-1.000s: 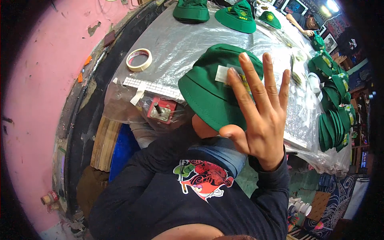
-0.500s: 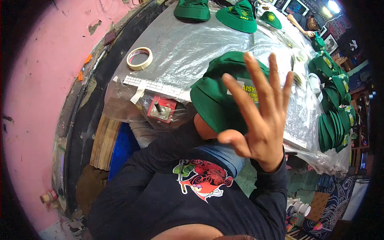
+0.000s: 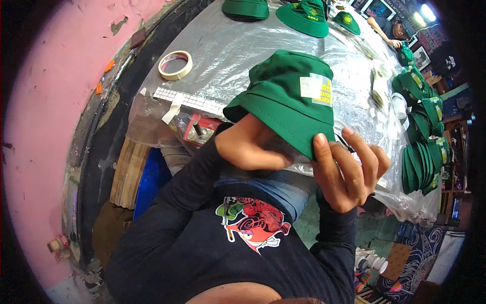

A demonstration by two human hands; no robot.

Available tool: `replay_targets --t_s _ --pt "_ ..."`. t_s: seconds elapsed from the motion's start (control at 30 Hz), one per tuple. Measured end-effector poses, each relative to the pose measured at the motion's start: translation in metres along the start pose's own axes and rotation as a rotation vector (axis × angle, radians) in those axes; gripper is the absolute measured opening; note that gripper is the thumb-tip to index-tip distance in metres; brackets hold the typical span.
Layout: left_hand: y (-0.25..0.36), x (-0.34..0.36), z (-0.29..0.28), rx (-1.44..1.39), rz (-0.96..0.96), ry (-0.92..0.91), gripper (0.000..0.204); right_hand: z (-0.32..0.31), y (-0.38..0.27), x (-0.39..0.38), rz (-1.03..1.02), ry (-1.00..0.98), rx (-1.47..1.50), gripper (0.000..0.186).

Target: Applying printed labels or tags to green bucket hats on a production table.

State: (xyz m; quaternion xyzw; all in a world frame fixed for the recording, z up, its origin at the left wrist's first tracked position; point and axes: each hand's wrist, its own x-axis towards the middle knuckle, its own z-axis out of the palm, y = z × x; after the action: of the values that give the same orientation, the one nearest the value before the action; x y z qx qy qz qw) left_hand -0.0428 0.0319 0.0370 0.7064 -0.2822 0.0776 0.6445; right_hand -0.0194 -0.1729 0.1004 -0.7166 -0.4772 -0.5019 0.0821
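A green bucket hat is held up in front of me above the plastic-covered table, its crown tilted away. On its side is yellow lettering with pale tape stuck beside it. My left hand reaches under the brim into the hat and holds it from within; some of its fingers are hidden inside. At the brim's right lower edge, my right hand grips the fabric between its bent fingers, the other fingers curled loosely and apart.
Left on the table lie a masking tape roll, a white gridded strip and a red tray. More green hats sit at the far edge; hat stacks stand at right. Another person works at far right.
My right hand has come down from its spread pose over the hat to the brim's edge and taken hold. The hat has risen slightly and tilted, showing the taped lettering.
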Motion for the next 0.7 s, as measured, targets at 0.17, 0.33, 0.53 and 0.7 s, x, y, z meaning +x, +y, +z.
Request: replay_targets --t_s 0.17,0.33,0.53,0.7 --pt "0.01 0.003 0.013 -1.271 0.095 0.251 0.058 0.006 -0.003 0.0 -0.055 -0.064 0.028 0.033" --pt "0.011 0.011 0.018 -1.132 -0.004 0.501 0.049 0.014 0.007 0.017 0.112 -0.223 0.321 0.067" --pt "0.017 0.005 0.029 -1.171 0.038 0.439 0.052 0.026 -0.007 0.025 0.092 -0.434 0.131 0.089" --pt "0.014 0.006 0.032 -0.99 -0.012 0.453 0.06 0.039 -0.003 0.019 0.175 -0.346 0.29 0.073"
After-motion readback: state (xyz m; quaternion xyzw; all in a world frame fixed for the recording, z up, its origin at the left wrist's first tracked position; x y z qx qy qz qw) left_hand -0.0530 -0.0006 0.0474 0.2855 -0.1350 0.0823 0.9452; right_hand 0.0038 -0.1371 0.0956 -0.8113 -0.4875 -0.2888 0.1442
